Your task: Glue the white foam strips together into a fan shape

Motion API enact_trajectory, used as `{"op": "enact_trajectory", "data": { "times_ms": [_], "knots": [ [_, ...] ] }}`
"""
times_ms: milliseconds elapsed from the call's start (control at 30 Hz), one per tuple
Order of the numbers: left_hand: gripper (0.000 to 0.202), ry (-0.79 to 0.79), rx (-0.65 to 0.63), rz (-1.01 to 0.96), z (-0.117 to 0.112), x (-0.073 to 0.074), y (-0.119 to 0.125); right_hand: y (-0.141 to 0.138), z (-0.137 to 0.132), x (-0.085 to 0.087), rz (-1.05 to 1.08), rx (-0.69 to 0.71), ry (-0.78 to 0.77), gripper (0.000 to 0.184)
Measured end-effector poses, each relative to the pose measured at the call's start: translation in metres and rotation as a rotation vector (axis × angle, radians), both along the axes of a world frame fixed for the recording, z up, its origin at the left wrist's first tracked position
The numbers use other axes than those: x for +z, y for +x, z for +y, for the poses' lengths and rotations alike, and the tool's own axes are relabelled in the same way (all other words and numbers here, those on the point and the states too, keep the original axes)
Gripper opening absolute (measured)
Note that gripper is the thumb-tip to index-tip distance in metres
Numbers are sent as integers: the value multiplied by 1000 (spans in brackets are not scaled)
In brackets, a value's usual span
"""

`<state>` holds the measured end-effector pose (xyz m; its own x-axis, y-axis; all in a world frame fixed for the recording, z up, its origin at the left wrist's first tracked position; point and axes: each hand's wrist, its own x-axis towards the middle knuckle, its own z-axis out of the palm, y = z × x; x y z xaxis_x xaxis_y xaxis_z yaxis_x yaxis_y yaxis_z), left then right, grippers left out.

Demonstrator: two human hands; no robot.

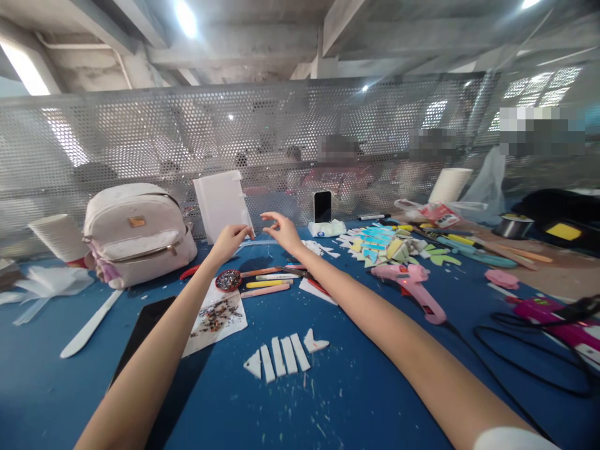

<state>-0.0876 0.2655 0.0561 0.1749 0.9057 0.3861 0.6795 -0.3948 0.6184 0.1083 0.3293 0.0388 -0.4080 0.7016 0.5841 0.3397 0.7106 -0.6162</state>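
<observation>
Both arms reach forward over the blue table. My left hand (pixel 230 241) has its fingers drawn together near the white upright board; whatever they may hold is too small to make out. Just to its right, my right hand (pixel 282 230) has thumb and fingers apart, with nothing visible between them. A pale thin strip (pixel 259 242) lies on the table behind and below the hands. Nearer me, white cut pieces (pixel 284 355) are laid out like a fish: a pointed head, several slats and a forked tail. A red-rimmed dish (pixel 228 280) of small beads sits under the left hand.
Loose beads lie on white paper (pixel 218 317) beside several markers (pixel 267 284). On the right are a pink glue gun (pixel 412 284) with its cord, and a heap of coloured cut pieces (pixel 382 242). A white backpack (pixel 138 234), phone (pixel 322 207) and perforated screen (pixel 281 119) stand behind.
</observation>
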Motion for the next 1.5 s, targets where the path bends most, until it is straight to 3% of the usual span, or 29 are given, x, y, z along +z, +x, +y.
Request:
{"op": "enact_trajectory", "data": {
  "times_ms": [267, 533, 633, 733, 867, 933, 1200, 1400, 1500],
  "knots": [
    [31, 26, 19, -61, -3, 8, -5, 2, -4, -12, -176, -19, -68, 31],
    [31, 63, -34, -152, -9, 20, -3, -12, -4, -6, -273, 53, -165, 31],
    [31, 96, -30, -205, -10, 26, -3, -18, 13, 4, -284, 36, -218, 29],
    [31, 136, -14, -260, -10, 31, -4, -26, 39, 24, -226, -40, -226, 30],
    [31, 183, 26, -307, -8, 33, -9, -38, 71, 57, -114, -182, -137, 33],
    [31, 186, 58, -308, -6, 31, -13, -39, 78, 63, -88, -223, -83, 34],
    [31, 44, 143, -169, 7, 8, -30, -18, 64, 23, -242, -105, -82, 32],
    [32, -5, 115, -81, 12, -1, -35, -16, 38, 31, -212, 120, -81, 37],
    [32, -19, 55, -46, 10, 0, -32, -25, 22, 25, -158, 205, -125, 34]
  ]
}}
